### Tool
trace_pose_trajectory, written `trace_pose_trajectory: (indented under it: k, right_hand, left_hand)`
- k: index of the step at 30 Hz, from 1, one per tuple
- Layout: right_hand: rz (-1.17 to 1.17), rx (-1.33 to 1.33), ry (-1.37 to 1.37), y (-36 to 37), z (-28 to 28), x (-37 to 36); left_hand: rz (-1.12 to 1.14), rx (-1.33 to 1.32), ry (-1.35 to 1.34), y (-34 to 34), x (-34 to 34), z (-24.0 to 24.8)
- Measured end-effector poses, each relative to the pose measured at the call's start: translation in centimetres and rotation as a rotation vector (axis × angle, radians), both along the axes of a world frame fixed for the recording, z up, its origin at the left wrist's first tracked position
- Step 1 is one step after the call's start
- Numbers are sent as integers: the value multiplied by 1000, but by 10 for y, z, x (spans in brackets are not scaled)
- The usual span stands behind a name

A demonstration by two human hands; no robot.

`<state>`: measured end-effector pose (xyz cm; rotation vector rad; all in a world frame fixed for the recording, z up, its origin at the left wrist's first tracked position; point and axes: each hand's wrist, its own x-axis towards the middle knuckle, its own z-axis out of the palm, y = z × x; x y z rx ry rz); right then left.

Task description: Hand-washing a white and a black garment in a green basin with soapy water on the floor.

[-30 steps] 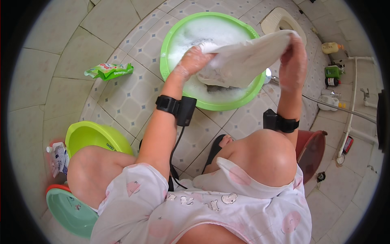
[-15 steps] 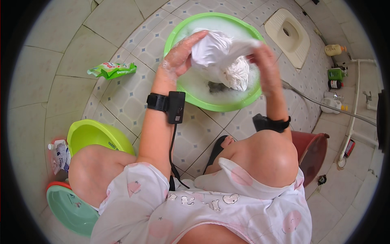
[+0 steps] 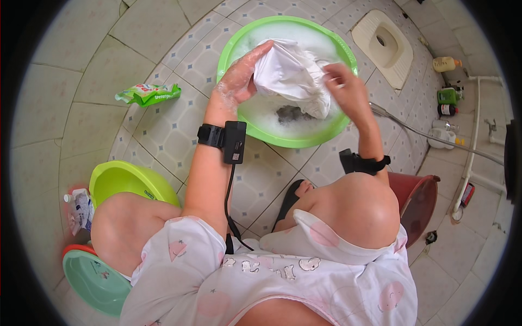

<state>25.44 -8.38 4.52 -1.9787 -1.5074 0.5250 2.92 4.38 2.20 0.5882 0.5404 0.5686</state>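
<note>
A wet white cloth (image 3: 291, 73) is bunched up above a green basin (image 3: 234, 46) holding soapy water. My left hand (image 3: 239, 79), covered in suds, grips the cloth's left side. My right hand (image 3: 345, 89) holds its right side. A dark item (image 3: 291, 114) lies in the foam under the cloth. Both wrists wear black bands.
A green detergent packet (image 3: 147, 93) lies on the tiled floor to the left. A lime basin (image 3: 128, 182) and a teal basin (image 3: 92, 277) sit by my left knee. A red stool (image 3: 416, 198), a squat toilet (image 3: 383, 46), bottles (image 3: 448, 95) and a hose (image 3: 429, 133) are on the right.
The cloth was stretched out wide between my hands, then gathered into a bunch. My right hand has moved lower and in over the basin.
</note>
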Motion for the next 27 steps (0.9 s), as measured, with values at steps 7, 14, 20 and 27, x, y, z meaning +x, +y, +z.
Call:
trace_pose_trajectory:
  k: [7, 14, 20, 27]
  right_hand:
    - [-55, 64, 303, 9, -25, 7]
    - [-104, 612, 945, 11, 90, 3]
    - [-274, 621, 942, 12, 76, -11]
    - [-428, 340, 262, 12, 19, 40]
  left_hand:
    - [4, -24, -215, 6, -4, 26]
    - [-157, 778, 456, -10, -3, 5]
    - [-106, 630, 441, -25, 27, -28]
    - [61, -19, -85, -3, 6, -2]
